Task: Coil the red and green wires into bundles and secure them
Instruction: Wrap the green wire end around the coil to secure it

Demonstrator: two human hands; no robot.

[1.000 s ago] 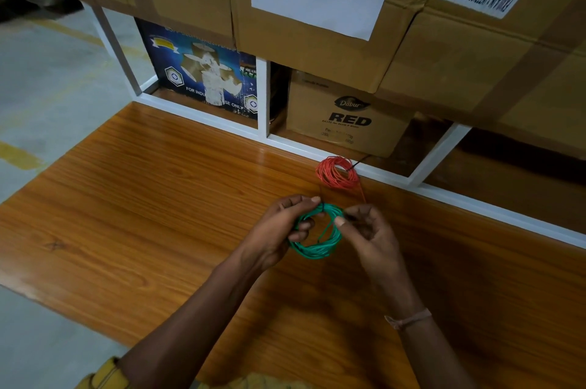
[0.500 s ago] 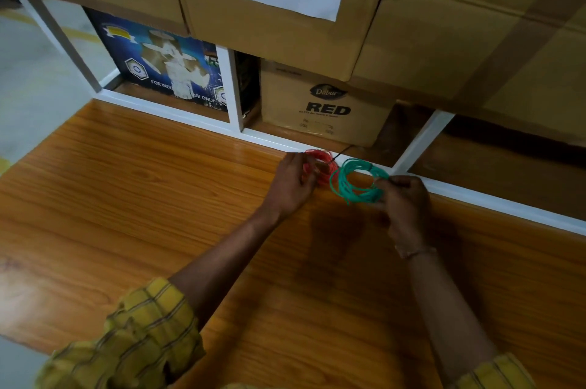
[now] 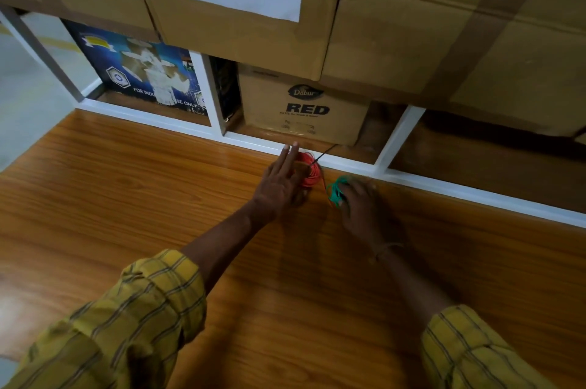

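Head view: left hand (image 3: 279, 179) flat, fingers straight, covering part of red wire coil (image 3: 310, 173) at worktop (image 3: 133, 198) back edge, right hand (image 3: 360, 204) curled over green wire coil (image 3: 336, 190), mostly hidden, grip unclear, both coils blurred.

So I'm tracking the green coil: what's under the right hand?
The green wire bundle shows at the right hand's left edge, on the wooden table. The rest of it is hidden beneath the hand.
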